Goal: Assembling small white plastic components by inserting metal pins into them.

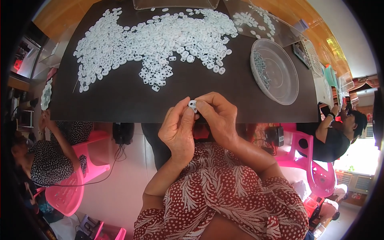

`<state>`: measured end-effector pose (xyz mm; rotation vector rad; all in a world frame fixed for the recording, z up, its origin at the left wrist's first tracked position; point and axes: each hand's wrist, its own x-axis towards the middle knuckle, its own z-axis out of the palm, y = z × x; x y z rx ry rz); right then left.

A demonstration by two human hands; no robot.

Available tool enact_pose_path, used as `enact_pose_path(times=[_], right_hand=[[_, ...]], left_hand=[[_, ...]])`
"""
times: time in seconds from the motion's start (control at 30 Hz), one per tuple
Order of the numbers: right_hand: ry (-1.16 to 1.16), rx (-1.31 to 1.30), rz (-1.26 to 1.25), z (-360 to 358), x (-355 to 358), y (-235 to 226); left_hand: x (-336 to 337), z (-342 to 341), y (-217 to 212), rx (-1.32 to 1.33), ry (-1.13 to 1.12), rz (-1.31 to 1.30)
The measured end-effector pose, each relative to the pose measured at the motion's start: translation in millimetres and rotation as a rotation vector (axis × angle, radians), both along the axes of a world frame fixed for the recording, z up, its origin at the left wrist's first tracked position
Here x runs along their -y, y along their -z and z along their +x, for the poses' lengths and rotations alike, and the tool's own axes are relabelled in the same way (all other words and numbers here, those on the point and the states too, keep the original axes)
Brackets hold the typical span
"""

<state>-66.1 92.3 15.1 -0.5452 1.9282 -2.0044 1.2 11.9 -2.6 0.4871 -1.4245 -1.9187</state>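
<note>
Just above the near edge of the dark table (120, 105), a small white plastic piece with dark round holes (192, 105) is pinched between my two hands. My left hand (178, 132) grips it from the left with thumb and fingers. My right hand (219, 116) presses on its other side, thumb and forefinger bent around it. Fingertips cover part of the piece. Beyond my hands spreads a big heap of white oval plastic pieces (160, 38). A smaller group of squarish white pieces with holes (156, 73) lies at its near side.
A round clear plastic tub (283, 76) on the right holds small metal parts (261, 70). Behind it lies a clear sheet (276, 30) with white pieces around it. People sit at left (52, 160) and right (332, 136) on pink chairs. A cable (96, 182) crosses the floor at left.
</note>
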Motion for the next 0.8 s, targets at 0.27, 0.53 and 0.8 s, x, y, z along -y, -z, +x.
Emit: enact_pose_path(times=[0.27,0.53,0.8], right_hand=[[-0.017,-0.086,0.058,-1.1,-0.8,-2.8],[-0.082,-0.568,0.194,-10.6,-3.1,-3.9],[-0.144,-0.893,0.193,-23.2,-3.0,-4.8]], left_hand=[[-0.5,0.7,2.9,-0.005,0.0,0.036],[6.1,3.0,-1.8,-0.013,0.02,0.101],[13.6,2.8,-10.1,-0.041,0.112,0.254]])
